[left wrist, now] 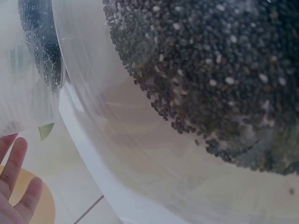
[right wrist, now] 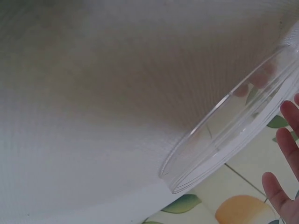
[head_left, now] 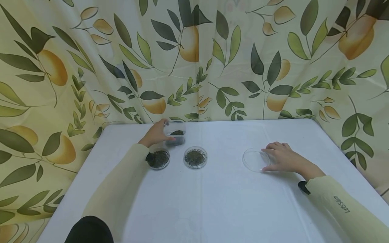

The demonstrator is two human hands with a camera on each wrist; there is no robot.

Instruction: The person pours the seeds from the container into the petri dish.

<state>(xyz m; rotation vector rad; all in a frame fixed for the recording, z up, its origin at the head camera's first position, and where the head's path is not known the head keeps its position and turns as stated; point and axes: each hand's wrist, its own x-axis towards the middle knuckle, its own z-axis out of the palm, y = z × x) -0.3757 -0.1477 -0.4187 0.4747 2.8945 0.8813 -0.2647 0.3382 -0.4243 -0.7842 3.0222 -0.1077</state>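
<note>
My left hand (head_left: 156, 134) holds a clear plastic box (head_left: 175, 139) at its left side, thumb at the front and fingers behind. Dark seeds lie inside the box, and the left wrist view shows a few fingers (left wrist: 13, 172) at its edge. Just in front of this hand is a petri dish (head_left: 160, 160) of dark seeds speckled with white, filling much of the left wrist view. My right hand (head_left: 287, 159) grips the right rim of an empty clear petri dish (head_left: 251, 160) between thumb and fingers; in the right wrist view several fingers (right wrist: 287, 144) are spread beside it.
A second petri dish of seeds (head_left: 195, 157) lies right of the first one. Everything rests on a white-covered table (head_left: 218, 206). Behind the table's back edge hangs a curtain (head_left: 212, 84) printed with leaves and orange fruit.
</note>
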